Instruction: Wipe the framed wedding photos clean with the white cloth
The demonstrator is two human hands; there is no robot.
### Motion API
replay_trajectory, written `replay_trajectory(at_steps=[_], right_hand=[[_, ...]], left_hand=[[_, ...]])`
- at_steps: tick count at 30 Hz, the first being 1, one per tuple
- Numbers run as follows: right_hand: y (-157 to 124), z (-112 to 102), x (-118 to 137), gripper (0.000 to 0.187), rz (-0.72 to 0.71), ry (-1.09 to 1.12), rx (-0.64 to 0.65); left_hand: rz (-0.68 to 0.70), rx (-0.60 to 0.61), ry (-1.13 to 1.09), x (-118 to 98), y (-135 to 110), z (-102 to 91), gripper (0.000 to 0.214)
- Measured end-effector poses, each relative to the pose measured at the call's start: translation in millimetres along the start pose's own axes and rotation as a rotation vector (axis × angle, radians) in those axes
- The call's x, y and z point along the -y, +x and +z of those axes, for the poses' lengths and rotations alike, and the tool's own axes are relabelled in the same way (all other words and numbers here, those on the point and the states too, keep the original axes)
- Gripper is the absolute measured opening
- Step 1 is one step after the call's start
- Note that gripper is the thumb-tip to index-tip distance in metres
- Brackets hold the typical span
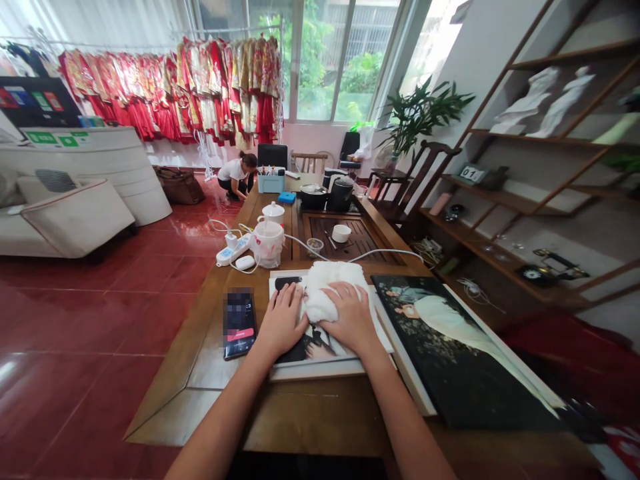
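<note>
Spread over a white fluffy cloth point(336, 273), my right hand point(350, 317) presses it onto a photo panel point(320, 350). My left hand point(284, 320) lies flat on the left part of that panel, its fingers apart and its thumb near the cloth. The panel carries a black-and-white picture, partly covered by the cloth and both hands. It seems to rest on another pale board at the table's front. Left of my left hand lies a phone point(239, 327) with a lit, partly blurred screen.
A larger framed photo point(450, 347) lies at the right. Behind the panel are a power strip point(234, 248), a mug point(269, 243), a white cup point(341, 233) and a cable across the wooden table point(175, 400). Someone point(235, 175) crouches beyond the table's far left. Shelves point(525, 207) stand at right.
</note>
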State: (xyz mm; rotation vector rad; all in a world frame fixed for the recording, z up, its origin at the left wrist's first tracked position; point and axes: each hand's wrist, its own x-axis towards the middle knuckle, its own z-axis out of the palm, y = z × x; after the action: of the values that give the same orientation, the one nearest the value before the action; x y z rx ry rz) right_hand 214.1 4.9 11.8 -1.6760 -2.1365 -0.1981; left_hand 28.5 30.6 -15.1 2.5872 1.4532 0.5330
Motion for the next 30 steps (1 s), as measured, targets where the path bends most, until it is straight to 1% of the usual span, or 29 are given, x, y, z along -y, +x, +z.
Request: replay_trajectory(at_steps=[3, 9, 11, 14, 20, 23, 26, 30], right_hand=[[-16.2, -3.2, 3.4, 0.052, -0.013, 0.013, 0.008], [-66.5, -12.7, 10.5, 0.057, -0.043, 0.045, 0.041], [-74.4, -14.8, 11.5, 0.057, -0.036, 0.044, 0.055], [-68.7, -15.1, 10.1, 0.057, -0.023, 0.041, 0.071], [-19.3, -5.4, 0.8, 0.054, 0.02, 0.021, 0.044], [-3.3, -1.0, -0.9, 0.054, 0.036, 0.003, 0.02], [-4.3, -1.0, 2.2, 0.054, 0.043, 0.008, 0.002], [-27.9, -5.4, 11.4, 0.053, 0.047, 0.036, -0.002]], left_hand=[[0.006, -0.005, 0.006, 0.7, -0.1, 1.5, 0.056], [0.008, -0.028, 0.027, -0.5, -0.2, 3.6, 0.056], [0.009, -0.027, 0.03, -1.0, -0.5, 3.3, 0.056], [0.01, -0.032, 0.031, -1.1, -1.2, 2.9, 0.055], [0.007, -0.012, 0.017, -0.1, 0.1, 2.1, 0.055], [0.009, -0.01, 0.018, 0.0, 0.4, 2.2, 0.056], [0.015, -0.013, 0.021, 0.4, -0.3, 3.0, 0.056], [0.016, -0.006, 0.037, 0.6, -1.0, 3.6, 0.056]])
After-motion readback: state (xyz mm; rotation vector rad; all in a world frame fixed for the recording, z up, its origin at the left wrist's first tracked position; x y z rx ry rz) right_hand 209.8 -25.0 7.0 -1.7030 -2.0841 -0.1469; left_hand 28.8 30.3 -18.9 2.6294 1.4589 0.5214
